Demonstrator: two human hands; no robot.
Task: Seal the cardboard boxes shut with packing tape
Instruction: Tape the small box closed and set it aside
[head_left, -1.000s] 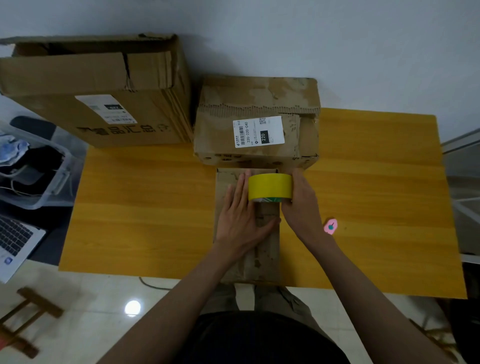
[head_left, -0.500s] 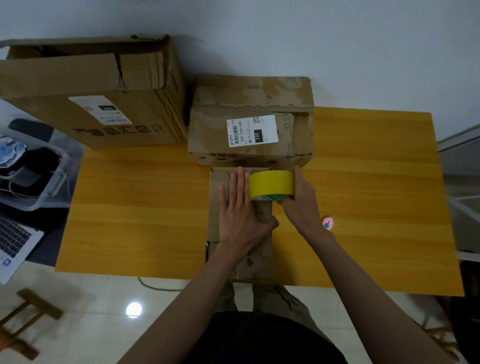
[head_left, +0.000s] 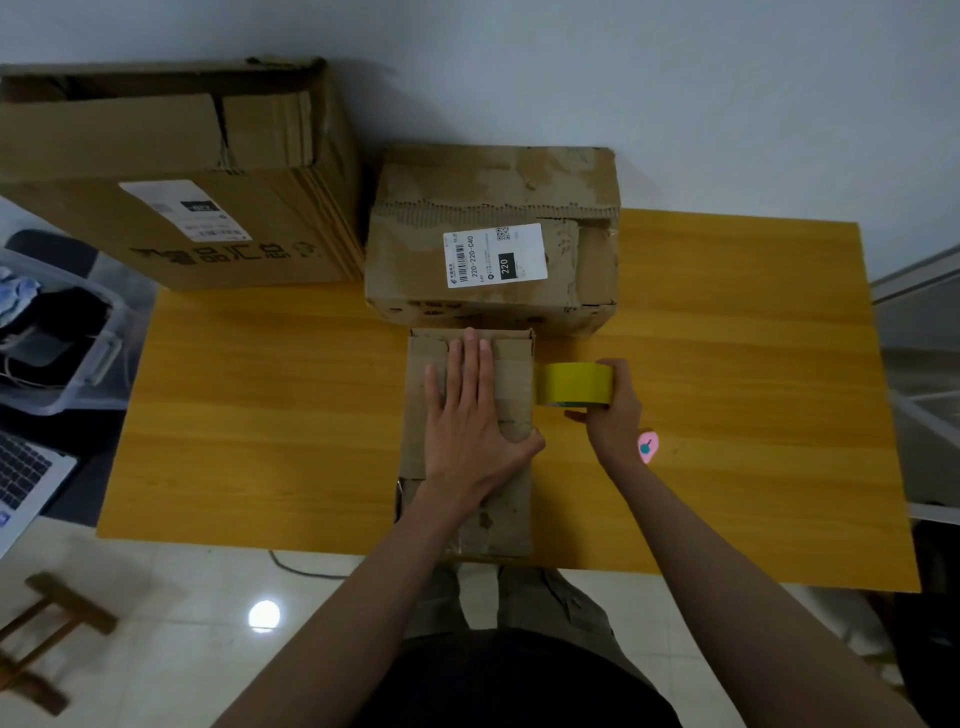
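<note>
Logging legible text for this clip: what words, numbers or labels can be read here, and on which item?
"220-220-C40" and "220": white label on the middle cardboard box.
"品汇总", partly legible, printed on the large box at left.
White label on the large box: too blurred to read.
Yellow tape roll: no readable text.

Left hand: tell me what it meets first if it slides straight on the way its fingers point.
The left hand lies flat on the small box, fingers pointing away from the person. Going straight on, it would likely first meet the labelled box just past the small box's far edge.
</note>
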